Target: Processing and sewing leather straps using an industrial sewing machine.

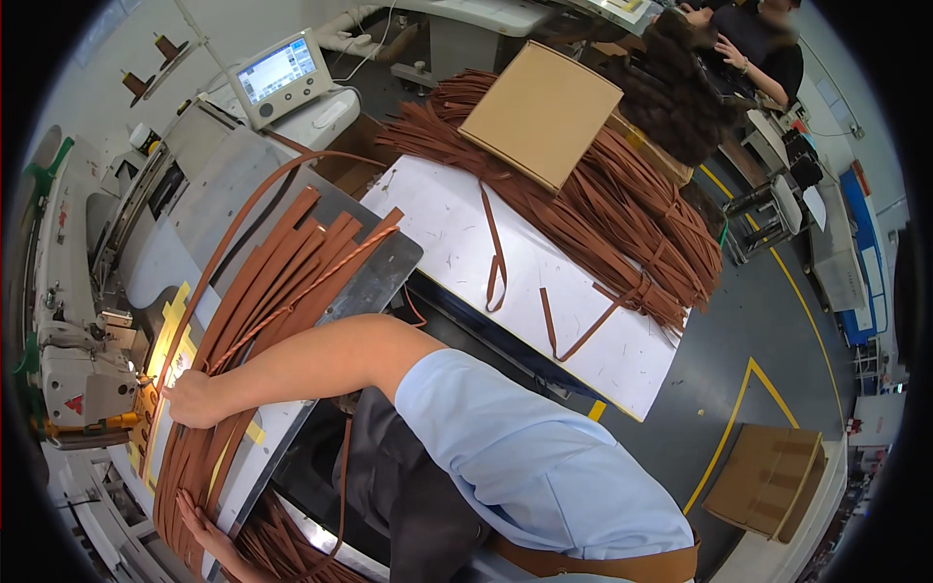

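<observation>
Sewing-machine head (87, 384) stands leftmost, close to the right hand (194, 400), whose fingers curl together; whether they pinch a strip cannot be told. The left hand (202, 530), farther from it, rests open against brown strips (267, 257), their length slanting up-right across the metal table (394, 257). Rightward: white table (632, 360), grey floor (739, 321).

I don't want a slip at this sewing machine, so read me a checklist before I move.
1. Right hand well clear of the sewing machine: not ok, fingertips look close to its needle area.
2. Right hand's grip: cannot tell, fingertips too small.
3. Left hand on the brown strips: ok.
4. Control screen lit: ok.
5. Cardboard box shut on the strip pile: ok.
</observation>
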A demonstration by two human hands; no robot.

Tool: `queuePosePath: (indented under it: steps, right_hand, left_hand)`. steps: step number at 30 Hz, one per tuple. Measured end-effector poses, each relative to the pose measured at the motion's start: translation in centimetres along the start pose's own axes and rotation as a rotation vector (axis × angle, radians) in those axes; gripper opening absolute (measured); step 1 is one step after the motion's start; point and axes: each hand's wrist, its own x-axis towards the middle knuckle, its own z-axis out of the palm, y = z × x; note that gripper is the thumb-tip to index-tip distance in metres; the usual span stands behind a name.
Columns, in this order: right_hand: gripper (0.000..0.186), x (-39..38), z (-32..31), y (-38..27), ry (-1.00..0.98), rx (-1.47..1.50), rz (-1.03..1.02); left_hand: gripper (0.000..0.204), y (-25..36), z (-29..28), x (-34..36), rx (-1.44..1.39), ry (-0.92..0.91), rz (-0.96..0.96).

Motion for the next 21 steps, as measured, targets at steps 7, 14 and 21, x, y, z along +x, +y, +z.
queuePosePath:
  steps: [7,14,21]
  right_hand:
    - [0.023,0.0,0.0,-0.1,-0.013,-0.023,-0.012]
    - [0.023,-0.3,-0.1,0.3,-0.003,-0.022,-0.007]
    - [0.022,-0.2,-0.5,0.1,0.003,0.008,-0.035]
  left_hand:
    - [0.042,-0.5,0.0,0.1,0.048,-0.007,-0.002]
    - [0.042,0.1,0.1,0.2,0.002,-0.02,-0.004]
    - [0.042,-0.4,-0.4,0.2,0.09,-0.045,-0.015]
